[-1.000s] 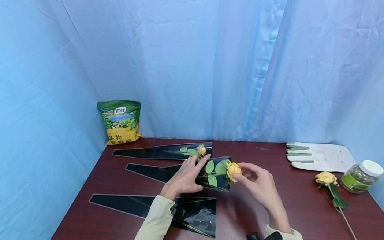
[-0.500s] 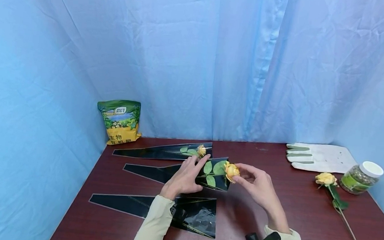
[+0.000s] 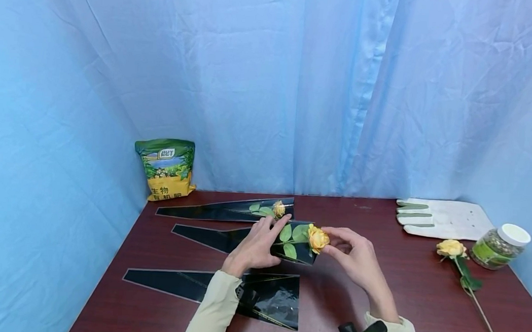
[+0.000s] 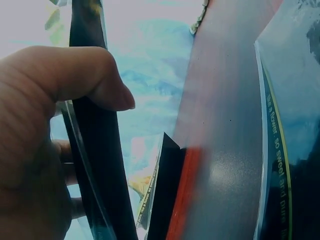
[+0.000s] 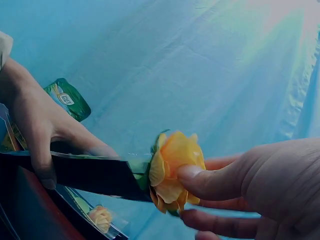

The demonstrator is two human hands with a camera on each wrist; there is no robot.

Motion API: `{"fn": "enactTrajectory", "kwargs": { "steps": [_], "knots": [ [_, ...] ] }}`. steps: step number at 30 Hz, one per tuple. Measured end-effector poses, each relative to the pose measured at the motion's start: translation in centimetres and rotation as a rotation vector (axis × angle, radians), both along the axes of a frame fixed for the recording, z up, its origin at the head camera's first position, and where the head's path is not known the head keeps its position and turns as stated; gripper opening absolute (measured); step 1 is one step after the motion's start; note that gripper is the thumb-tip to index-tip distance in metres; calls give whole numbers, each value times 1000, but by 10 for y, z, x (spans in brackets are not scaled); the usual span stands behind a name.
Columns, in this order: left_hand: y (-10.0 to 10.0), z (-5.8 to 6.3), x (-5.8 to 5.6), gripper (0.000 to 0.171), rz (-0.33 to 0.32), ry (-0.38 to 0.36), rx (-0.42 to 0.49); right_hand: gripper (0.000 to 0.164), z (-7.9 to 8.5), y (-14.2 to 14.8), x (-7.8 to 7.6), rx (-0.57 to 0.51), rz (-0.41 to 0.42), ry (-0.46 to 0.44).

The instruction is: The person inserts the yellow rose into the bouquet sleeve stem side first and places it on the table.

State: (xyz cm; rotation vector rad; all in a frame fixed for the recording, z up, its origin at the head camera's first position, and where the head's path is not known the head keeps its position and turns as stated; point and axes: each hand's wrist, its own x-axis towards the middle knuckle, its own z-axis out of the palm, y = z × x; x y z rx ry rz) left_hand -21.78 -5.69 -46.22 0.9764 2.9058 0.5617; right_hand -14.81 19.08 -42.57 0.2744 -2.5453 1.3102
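My left hand [image 3: 256, 242] grips the middle black flower sleeve [image 3: 207, 234] between thumb and fingers; the left wrist view shows the thumb bent over its black side. Inside this sleeve lies a yellow rose [image 3: 318, 239], its green leaves [image 3: 291, 233] visible through the clear front and its bloom at the wide mouth. With thumb and fingers, my right hand [image 3: 356, 255] pinches the bloom, as the right wrist view also shows. Most of the stem is hidden behind my left hand.
Behind lies another sleeve [image 3: 208, 211] holding a rose [image 3: 279, 208]; a flat sleeve [image 3: 280, 301] lies in front. At the right are a loose yellow rose [image 3: 451, 248], a jar [image 3: 494, 246] with a white lid and a white glove [image 3: 455, 218]. A fertilizer bag [image 3: 167, 170] stands back left.
The rose bloom and my right hand have shifted slightly left, bringing the bloom closer into the sleeve's mouth. My left hand has stayed in place on the sleeve.
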Motion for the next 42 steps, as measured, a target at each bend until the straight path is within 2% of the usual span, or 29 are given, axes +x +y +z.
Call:
{"fn": "enactTrajectory", "kwargs": {
  "steps": [2,3,5,8,10,13,16,18,21,25,27,32,38,42],
  "knots": [
    [0,0,0,107,-1,0,0,36,0,0,0,1,11,32],
    [0,0,0,107,-1,1,-2,33,0,-1,0,1,1,20],
    [0,-1,0,107,-2,5,-4,29,2,-3,0,-1,-45,-42],
    [0,-1,0,107,-3,10,-9,33,5,-7,1,-2,-119,-154],
    [0,-2,0,106,-3,14,-6,34,6,-8,1,-3,-135,-186],
    [-1,-2,1,106,0,16,-4,29,3,-7,1,1,-82,-124],
    [-1,-1,1,106,4,10,-3,33,0,-5,0,9,-2,-11],
    [-1,-1,1,106,6,5,-3,34,-1,-5,0,17,13,19],
    [0,0,1,107,6,-2,0,26,0,-7,-1,26,-45,-42],
    [0,0,1,106,5,-4,0,28,0,-11,-2,25,-108,-141],
    [0,0,1,106,6,-2,-2,26,-1,-12,-2,17,-80,-124],
    [0,0,1,107,14,7,-6,32,-4,-10,-1,29,13,-5],
    [0,-1,0,107,4,9,-10,26,-4,-12,-2,16,-39,-93],
    [0,-1,0,107,6,10,-14,28,-5,-12,-3,26,4,-53]
  ]
}}
